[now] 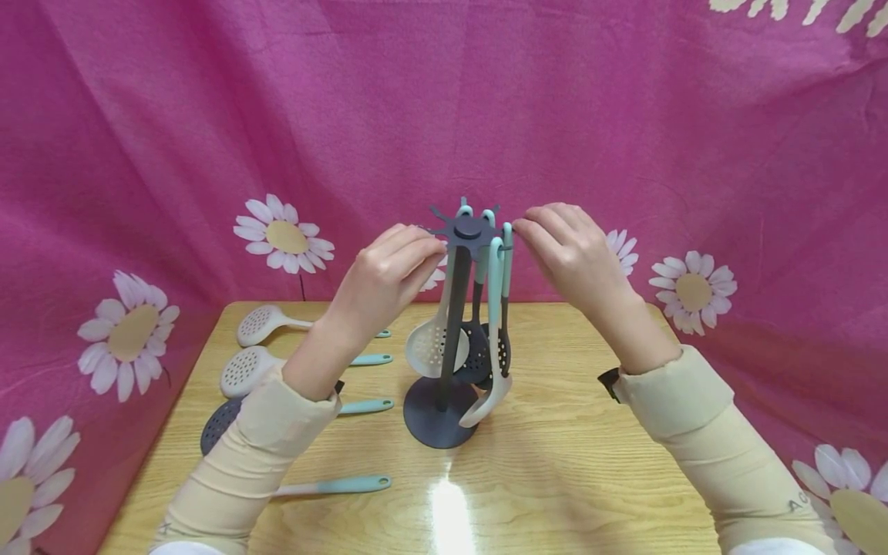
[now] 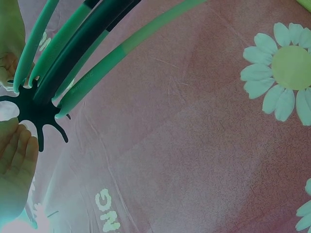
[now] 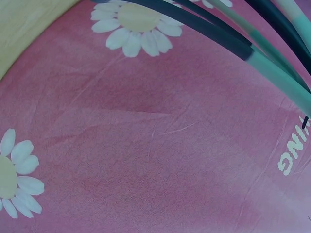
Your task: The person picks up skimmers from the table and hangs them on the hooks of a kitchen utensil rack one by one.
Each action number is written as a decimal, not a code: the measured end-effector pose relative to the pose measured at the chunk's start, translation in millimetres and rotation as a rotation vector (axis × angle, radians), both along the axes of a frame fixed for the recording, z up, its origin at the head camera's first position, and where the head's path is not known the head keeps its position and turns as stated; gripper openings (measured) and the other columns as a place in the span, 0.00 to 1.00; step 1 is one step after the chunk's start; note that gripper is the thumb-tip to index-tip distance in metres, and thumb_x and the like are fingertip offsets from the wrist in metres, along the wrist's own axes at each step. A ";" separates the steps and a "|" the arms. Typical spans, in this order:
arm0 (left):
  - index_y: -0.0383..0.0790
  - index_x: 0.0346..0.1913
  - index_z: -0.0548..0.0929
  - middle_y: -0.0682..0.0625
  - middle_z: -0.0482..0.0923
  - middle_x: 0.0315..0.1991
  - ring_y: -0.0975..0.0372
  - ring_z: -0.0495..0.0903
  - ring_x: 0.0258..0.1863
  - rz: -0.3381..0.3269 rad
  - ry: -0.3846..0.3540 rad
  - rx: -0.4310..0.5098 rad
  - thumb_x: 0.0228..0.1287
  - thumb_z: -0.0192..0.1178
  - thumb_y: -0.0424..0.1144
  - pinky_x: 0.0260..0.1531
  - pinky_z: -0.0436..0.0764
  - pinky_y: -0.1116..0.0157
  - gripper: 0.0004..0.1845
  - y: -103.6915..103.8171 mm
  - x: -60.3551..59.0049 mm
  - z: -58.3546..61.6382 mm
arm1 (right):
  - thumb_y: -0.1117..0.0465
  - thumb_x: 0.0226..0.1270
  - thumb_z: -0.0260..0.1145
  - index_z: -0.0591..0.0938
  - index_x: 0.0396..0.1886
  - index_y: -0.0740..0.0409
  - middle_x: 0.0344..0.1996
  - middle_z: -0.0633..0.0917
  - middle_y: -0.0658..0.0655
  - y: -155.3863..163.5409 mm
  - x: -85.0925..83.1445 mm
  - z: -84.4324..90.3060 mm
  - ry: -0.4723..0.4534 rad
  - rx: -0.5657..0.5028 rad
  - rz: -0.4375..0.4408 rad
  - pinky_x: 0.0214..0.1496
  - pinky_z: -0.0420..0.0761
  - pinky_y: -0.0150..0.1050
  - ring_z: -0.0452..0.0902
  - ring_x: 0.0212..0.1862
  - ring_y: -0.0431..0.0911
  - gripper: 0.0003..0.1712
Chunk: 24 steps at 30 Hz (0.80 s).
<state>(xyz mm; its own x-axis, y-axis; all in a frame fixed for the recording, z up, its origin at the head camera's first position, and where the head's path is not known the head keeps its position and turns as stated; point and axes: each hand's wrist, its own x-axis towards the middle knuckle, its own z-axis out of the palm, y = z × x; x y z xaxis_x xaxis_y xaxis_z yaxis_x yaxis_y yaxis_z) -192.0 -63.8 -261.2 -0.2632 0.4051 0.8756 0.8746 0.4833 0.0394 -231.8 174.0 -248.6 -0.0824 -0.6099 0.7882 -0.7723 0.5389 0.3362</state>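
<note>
A dark utensil stand (image 1: 454, 331) with a round base and a ring of hooks at its top stands on the table. My left hand (image 1: 385, 274) pinches a hook at the left of the top. On the opposite side, my right hand (image 1: 576, 250) has its fingertips together at a hook, close to a hanging handle. A white ladle (image 1: 494, 397) hangs at the front by its mint handle. Behind it hang a white perforated spoon (image 1: 423, 347) and dark perforated utensils (image 1: 475, 358). In the left wrist view, the hook ring (image 2: 36, 109) shows between both hands.
Left on the wooden table (image 1: 569, 462) lie two white skimmers (image 1: 260, 324), a dark skimmer (image 1: 218, 424) and another mint-handled utensil (image 1: 354, 484), its head hidden by my left arm. A pink flowered cloth (image 1: 375, 116) surrounds the table at the back and sides.
</note>
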 end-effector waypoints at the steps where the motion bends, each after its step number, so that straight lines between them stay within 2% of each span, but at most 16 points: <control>1: 0.29 0.34 0.83 0.43 0.81 0.29 0.56 0.77 0.29 0.001 0.002 0.000 0.51 0.64 0.26 0.33 0.77 0.66 0.06 0.3 0.1 0.1 | 0.73 0.58 0.61 0.79 0.35 0.70 0.31 0.81 0.62 0.1 0.1 0.0 -0.001 0.007 -0.003 0.41 0.77 0.46 0.76 0.35 0.55 0.05; 8: 0.30 0.36 0.82 0.43 0.81 0.31 0.56 0.79 0.30 0.039 0.007 -0.012 0.52 0.63 0.26 0.37 0.78 0.65 0.07 1.3 1.7 -2.1 | 0.70 0.65 0.56 0.79 0.34 0.70 0.30 0.80 0.62 0.5 -0.5 -0.5 0.003 0.016 -0.019 0.39 0.78 0.45 0.76 0.34 0.54 0.07; 12: 0.30 0.42 0.80 0.42 0.81 0.37 0.54 0.80 0.38 0.083 -0.019 -0.031 0.52 0.64 0.27 0.48 0.76 0.59 0.12 -1.0 3.3 -8.8 | 0.68 0.66 0.54 0.79 0.34 0.70 0.30 0.80 0.62 -0.5 -0.2 -0.4 -0.011 0.005 -0.019 0.38 0.78 0.44 0.76 0.34 0.54 0.09; 16: 0.30 0.51 0.74 0.40 0.77 0.46 0.51 0.77 0.47 0.084 -0.053 -0.026 0.51 0.63 0.27 0.57 0.69 0.56 0.21 -6.2 4.3 -20.7 | 0.68 0.65 0.56 0.79 0.35 0.69 0.30 0.80 0.62 -0.7 1.4 -0.2 -0.037 0.002 -0.016 0.38 0.77 0.44 0.76 0.35 0.54 0.07; 20: 0.28 0.52 0.70 0.37 0.74 0.47 0.50 0.74 0.46 0.067 0.002 0.014 0.50 0.62 0.26 0.51 0.73 0.57 0.24 -12.6 4.4 -36.8 | 0.71 0.60 0.60 0.79 0.35 0.69 0.31 0.80 0.62 -0.7 2.1 -0.5 -0.056 -0.002 -0.014 0.38 0.77 0.44 0.76 0.35 0.54 0.05; 24: 0.27 0.46 0.72 0.37 0.74 0.42 0.49 0.74 0.41 0.045 0.110 0.062 0.51 0.59 0.27 0.41 0.76 0.57 0.17 -18.3 6.3 -59.3 | 0.72 0.58 0.62 0.80 0.34 0.69 0.30 0.80 0.62 -0.3 2.2 -1.0 -0.063 -0.020 -0.008 0.37 0.77 0.44 0.76 0.34 0.54 0.05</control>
<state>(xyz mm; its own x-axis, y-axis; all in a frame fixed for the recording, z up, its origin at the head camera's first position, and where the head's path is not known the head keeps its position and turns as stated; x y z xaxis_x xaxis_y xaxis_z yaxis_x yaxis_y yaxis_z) -185.6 -82.1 -320.5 -0.1809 0.3391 0.9232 0.8529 0.5215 -0.0244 -229.6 173.7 -249.6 -0.1369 -0.5928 0.7936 -0.7870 0.5516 0.2763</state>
